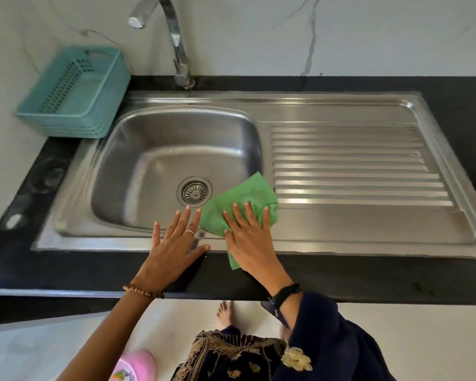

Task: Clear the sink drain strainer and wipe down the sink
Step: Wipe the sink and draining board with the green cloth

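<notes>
hands point(209, 243), green cloth point(239, 204) partly covered, sink point(149, 149)

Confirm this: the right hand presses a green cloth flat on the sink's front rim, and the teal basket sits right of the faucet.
Only the basket's side is wrong. The head view shows the teal basket left of the faucet. The right hand does press the green cloth on the sink rim.

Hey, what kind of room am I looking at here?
Most likely a home kitchen: a stainless steel sink with a ribbed drainboard set in a black countertop, a curved faucet behind it, and a teal plastic basket beside it.
</notes>
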The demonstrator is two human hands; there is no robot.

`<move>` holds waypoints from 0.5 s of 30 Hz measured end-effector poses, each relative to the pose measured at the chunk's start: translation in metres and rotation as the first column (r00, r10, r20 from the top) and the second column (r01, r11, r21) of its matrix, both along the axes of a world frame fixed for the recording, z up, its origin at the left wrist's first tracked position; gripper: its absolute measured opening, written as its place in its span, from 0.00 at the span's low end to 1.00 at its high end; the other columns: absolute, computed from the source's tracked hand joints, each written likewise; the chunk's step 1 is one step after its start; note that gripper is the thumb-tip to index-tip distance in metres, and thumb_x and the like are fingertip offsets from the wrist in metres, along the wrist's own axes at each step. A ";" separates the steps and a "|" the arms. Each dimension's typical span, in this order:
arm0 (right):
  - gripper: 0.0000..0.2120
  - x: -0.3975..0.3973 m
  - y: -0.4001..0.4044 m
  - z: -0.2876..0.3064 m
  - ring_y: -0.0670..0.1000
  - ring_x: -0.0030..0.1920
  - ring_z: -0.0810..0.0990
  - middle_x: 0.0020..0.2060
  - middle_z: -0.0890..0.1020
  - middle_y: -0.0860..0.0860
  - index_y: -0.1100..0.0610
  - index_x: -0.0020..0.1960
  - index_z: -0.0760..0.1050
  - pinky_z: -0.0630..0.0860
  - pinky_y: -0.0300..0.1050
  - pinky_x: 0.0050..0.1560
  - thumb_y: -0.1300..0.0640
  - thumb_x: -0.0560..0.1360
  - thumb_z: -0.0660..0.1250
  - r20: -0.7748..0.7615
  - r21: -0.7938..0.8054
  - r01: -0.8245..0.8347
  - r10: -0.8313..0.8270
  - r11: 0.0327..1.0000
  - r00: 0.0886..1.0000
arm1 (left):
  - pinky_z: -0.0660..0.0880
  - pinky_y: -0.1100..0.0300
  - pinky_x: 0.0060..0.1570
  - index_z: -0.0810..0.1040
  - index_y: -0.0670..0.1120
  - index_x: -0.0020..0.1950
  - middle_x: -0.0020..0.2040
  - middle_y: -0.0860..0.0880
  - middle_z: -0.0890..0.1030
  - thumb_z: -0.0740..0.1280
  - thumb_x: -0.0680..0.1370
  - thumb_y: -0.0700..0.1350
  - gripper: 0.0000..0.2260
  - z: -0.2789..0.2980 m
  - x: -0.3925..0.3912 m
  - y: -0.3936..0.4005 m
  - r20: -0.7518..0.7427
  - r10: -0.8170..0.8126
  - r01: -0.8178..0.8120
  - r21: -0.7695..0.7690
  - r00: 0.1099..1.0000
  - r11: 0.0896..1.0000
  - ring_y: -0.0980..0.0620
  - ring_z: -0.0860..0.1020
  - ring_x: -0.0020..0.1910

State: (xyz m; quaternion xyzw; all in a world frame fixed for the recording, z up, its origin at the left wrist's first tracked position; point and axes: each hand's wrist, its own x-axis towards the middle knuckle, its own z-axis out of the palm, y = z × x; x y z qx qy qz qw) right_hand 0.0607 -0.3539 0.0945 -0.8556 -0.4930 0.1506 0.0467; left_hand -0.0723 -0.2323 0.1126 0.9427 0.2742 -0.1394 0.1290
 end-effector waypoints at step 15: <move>0.24 0.033 -0.060 0.003 0.52 0.77 0.40 0.77 0.47 0.51 0.46 0.73 0.36 0.37 0.55 0.74 0.49 0.82 0.44 0.045 -0.058 -0.078 0.080 0.995 0.996 | 0.40 0.42 0.73 0.39 0.52 0.75 0.78 0.46 0.42 0.52 0.78 0.58 0.31 0.004 -0.060 0.032 0.053 0.332 -0.329 -0.047 0.942 0.943 0.47 0.40 0.76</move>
